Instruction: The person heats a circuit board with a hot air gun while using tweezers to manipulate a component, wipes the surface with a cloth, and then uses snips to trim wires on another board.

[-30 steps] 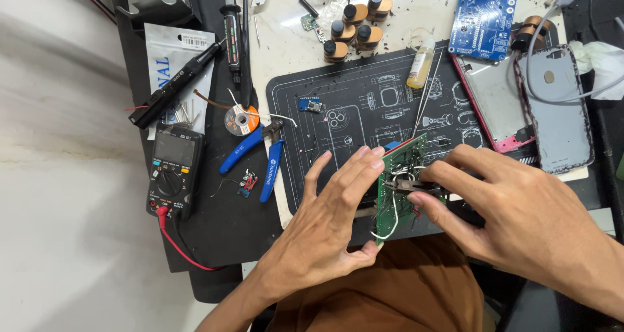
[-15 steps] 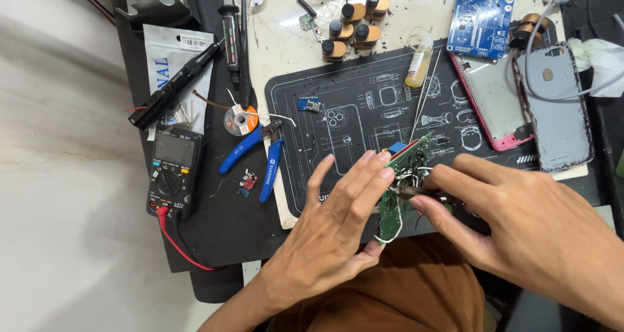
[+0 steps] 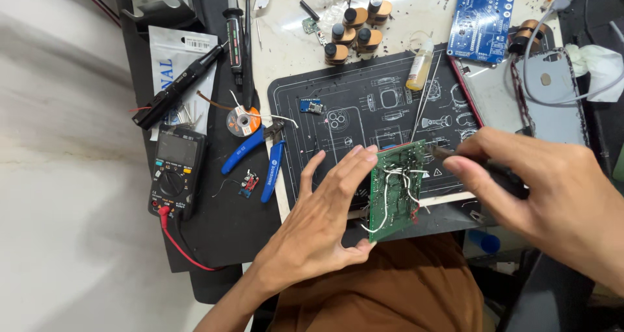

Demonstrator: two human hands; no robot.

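Right now the green circuit board (image 3: pixel 395 188) stands nearly on edge above the front of the black work mat (image 3: pixel 364 104), tilted so its wired face, with the white leads looping across it, looks up at me. My left hand (image 3: pixel 325 221) props it that way: thumb under the lower edge, fingers (image 3: pixel 354 166) spread flat along the left side, a loose, half-open grip that only steadies the board. My right hand (image 3: pixel 539 189) is closed around a dark pen-like tool (image 3: pixel 484 166), whose tip sits at the board's upper right corner; whether it touches I cannot tell. Left of the mat on the worktop lie blue-handled cutters (image 3: pixel 266 160), a small solder reel (image 3: pixel 244 121) and a black multimeter (image 3: pixel 174 169) with a red lead. A blue circuit board (image 3: pixel 484 17) rests at the far edge, well apart.
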